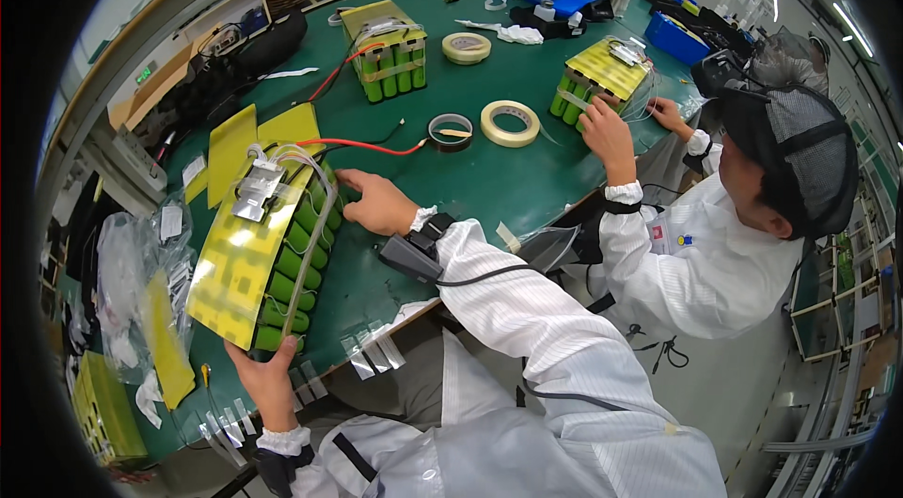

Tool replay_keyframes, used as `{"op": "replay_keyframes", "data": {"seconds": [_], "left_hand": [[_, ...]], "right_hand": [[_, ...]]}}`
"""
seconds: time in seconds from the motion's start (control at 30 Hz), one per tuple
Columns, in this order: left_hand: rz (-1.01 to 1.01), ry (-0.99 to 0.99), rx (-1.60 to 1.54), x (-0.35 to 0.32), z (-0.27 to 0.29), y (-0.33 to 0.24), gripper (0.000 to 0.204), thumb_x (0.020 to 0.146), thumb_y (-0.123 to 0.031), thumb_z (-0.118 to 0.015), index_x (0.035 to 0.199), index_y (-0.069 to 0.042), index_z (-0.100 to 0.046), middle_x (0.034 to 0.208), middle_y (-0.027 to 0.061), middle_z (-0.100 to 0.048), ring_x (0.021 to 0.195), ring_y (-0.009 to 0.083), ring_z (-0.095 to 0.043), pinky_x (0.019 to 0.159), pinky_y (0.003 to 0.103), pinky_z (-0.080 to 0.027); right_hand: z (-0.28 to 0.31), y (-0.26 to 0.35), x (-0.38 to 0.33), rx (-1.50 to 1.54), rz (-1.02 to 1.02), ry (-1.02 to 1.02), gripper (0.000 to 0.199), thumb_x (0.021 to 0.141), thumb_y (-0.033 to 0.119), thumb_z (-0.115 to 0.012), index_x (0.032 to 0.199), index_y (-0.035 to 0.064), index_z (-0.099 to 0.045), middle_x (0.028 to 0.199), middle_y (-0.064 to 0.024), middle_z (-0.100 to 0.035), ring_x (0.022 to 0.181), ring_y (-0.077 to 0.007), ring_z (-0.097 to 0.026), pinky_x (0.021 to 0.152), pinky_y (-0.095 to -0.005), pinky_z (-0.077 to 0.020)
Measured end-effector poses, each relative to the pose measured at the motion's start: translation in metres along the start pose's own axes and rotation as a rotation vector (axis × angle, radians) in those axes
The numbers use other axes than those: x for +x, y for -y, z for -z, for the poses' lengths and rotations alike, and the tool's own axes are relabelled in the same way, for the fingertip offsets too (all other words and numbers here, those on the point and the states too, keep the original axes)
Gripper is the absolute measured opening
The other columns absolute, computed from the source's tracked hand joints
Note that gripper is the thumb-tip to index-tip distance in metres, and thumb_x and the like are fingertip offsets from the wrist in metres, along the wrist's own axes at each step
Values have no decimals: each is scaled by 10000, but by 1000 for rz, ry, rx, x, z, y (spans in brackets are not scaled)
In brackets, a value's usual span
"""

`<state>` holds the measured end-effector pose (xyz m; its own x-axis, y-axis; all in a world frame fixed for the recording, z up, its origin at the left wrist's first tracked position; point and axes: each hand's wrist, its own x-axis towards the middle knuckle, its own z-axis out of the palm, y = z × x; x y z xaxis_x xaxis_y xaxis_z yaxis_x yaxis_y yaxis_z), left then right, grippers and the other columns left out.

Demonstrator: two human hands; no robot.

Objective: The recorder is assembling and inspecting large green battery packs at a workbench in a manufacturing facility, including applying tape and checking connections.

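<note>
A large battery pack (308, 233) of green cylindrical cells lies tilted in front of me on the left. Yellow sheet covers its top, along with a silver metal plate (258, 189) and bundled wires. A narrow translucent strip (307, 277) runs along its cell side. My left hand (265, 383) is closed on the near end, thumb by the strip's lower end. My right hand (378, 204) grips the far right corner with bent fingers; some fingertips are hard to make out. A red wire (367, 144) extends from the pack's far end across the table.
The green table (376, 263) carries tape rolls (510, 124), another battery pack (386, 56) and yellow sheets (232, 152). Clear tape pieces (372, 350) hang at its front edge. Plastic bags (127, 282) lie left. At right, a co-worker (705, 244) handles a smaller pack (602, 75).
</note>
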<state>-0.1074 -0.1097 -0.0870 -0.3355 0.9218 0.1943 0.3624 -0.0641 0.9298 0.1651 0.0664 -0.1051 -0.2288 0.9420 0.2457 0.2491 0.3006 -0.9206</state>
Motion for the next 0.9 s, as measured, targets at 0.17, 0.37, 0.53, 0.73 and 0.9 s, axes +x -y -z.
{"op": "replay_keyframes", "data": {"seconds": [0.17, 0.37, 0.53, 0.73, 0.9], "left_hand": [[39, 113, -104, 30, 31, 5, 812, 690, 31, -791, 1411, 14, -418, 1284, 118, -564, 1145, 230, -540, 1014, 323, -422], [71, 138, -130, 36, 38, 19, 675, 713, 49, -764, 1334, 11, -505, 1239, 87, -604, 1096, 221, -580, 985, 317, -443], [45, 77, -67, 26, 27, 24, 526, 795, -36, -789, 1267, 29, -567, 1218, 98, -633, 1067, 206, -595, 962, 313, -447], [86, 117, -143, 32, 35, 21, 455, 822, -34, -774, 1230, 48, -589, 1191, 103, -649, 1050, 192, -608, 949, 318, -462], [115, 185, -166, 53, 56, 37, 449, 815, 14, -751, 1232, 49, -589, 1183, 103, -651, 1060, 189, -606, 955, 308, -463]], "right_hand": [[1, 11, -20, -107, 34, -49, 656, 752, 199, -646, 1348, -51, -530, 1298, -275, -608, 1202, -412, -589, 1043, -418, -463], [-13, 20, -17, -248, -75, -19, 748, 751, 190, -634, 1401, -120, -429, 1225, -324, -613, 1149, -440, -597, 1010, -414, -469], [-17, 9, -19, -170, -14, -102, 744, 737, 153, -639, 1406, -100, -434, 1191, -327, -625, 1120, -449, -604, 984, -426, -479], [-13, 21, -28, -149, -62, -73, 750, 715, 112, -646, 1413, -72, -442, 1125, -325, -644, 1041, -442, -630, 928, -428, -496], [-12, 28, -53, -193, -44, -70, 740, 731, 106, -638, 1412, -91, -429, 1219, -330, -610, 1174, -457, -568, 1010, -434, -457]]}}
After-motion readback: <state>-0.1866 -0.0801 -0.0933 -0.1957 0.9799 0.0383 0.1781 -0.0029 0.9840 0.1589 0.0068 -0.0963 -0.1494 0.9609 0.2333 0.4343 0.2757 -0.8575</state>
